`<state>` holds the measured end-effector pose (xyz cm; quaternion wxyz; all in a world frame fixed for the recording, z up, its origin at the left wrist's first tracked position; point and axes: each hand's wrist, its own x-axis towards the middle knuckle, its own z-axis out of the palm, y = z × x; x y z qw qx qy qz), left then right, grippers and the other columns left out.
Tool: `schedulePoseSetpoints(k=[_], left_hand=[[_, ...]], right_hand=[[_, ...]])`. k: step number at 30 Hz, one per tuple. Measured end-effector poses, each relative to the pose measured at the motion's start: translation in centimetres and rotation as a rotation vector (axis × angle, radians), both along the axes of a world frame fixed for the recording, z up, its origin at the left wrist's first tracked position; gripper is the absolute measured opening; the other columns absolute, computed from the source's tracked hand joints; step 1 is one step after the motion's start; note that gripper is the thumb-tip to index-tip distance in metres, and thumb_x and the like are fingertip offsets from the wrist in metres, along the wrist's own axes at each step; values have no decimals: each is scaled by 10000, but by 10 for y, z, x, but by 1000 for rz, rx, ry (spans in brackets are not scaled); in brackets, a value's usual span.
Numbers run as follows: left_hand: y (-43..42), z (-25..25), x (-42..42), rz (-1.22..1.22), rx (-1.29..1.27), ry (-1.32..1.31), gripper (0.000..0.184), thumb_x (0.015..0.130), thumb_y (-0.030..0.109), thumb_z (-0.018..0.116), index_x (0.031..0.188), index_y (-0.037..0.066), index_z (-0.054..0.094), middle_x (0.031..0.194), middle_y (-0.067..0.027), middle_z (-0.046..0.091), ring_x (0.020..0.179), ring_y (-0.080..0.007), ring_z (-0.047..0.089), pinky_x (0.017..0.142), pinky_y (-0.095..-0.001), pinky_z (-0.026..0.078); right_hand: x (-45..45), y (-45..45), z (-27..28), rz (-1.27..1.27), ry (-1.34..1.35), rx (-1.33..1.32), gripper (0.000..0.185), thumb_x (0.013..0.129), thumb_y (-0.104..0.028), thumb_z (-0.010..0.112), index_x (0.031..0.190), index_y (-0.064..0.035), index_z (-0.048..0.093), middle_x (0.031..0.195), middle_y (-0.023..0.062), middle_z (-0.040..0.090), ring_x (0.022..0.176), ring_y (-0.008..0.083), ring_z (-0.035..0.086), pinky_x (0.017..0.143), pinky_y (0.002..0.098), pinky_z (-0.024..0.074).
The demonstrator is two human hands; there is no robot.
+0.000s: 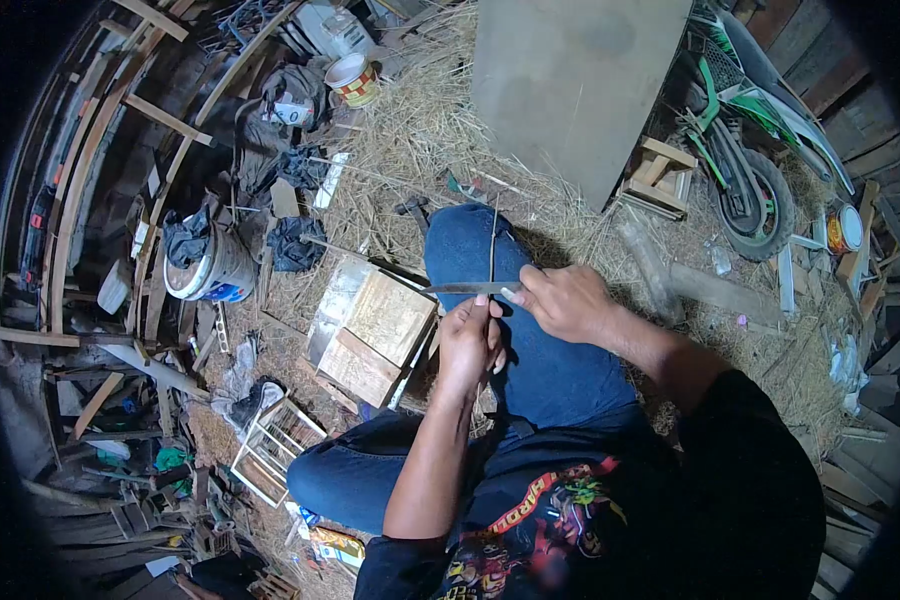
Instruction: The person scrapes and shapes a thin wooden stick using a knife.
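Observation:
My right hand [567, 302] is closed around the handle end of a knife [457, 288], its blade pointing left. The handle itself is mostly hidden by my fingers. My left hand [468, 345] pinches a thin dark stick [493, 245] that runs away from me over my jeans-covered knee. The blade lies across the stick just above my left thumb; whether it cuts into it I cannot tell. Left of my hands stands a wooden box [385, 318] with a loose strip of wood on its top.
Straw [420, 130] covers much of the floor. A large board [570, 90] lies ahead, beside a small wooden stool [660, 175] and a green and white motorbike [760, 180]. At left are a white bucket [225, 265] and a small wooden frame [275, 450].

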<state>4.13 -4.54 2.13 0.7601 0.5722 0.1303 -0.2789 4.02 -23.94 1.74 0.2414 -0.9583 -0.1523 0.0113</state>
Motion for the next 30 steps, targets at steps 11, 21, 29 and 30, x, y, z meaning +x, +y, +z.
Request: schedulePoseSetpoints(k=[11,21,29,30], left_hand=[[-7,-4,-1,125,-253,123,209,1057,165,444,904,65,545,518,20,388,341,-103,307,363,-266,326],[-11,-9,-4,155,-252,80,196,1036,151,448,875,72,528,505,22,372,331,-105,305,346,-268,302],[-8,-4,-21,63,-248,72,294,1089,250,419,847,102,497,506,27,347,346,-98,281,340,-264,285],[-7,-4,-27,54,-260,87,310,1097,266,413,843,107,493,507,27,347,348,-96,281,341,-260,283]], right_hand=[[-2,0,1,48,43,25,404,1034,-432,488,929,-47,549,682,208,668,669,430,690,577,555,524],[-1,1,-1,35,64,-49,394,1027,-424,505,944,-43,556,685,208,678,688,430,704,598,554,538],[-2,-4,-18,-144,71,-19,356,1026,-382,529,957,-34,554,679,203,679,647,414,705,585,548,541],[-2,-4,-17,-144,66,-17,356,1026,-382,529,957,-34,554,679,203,679,647,414,705,585,548,541]])
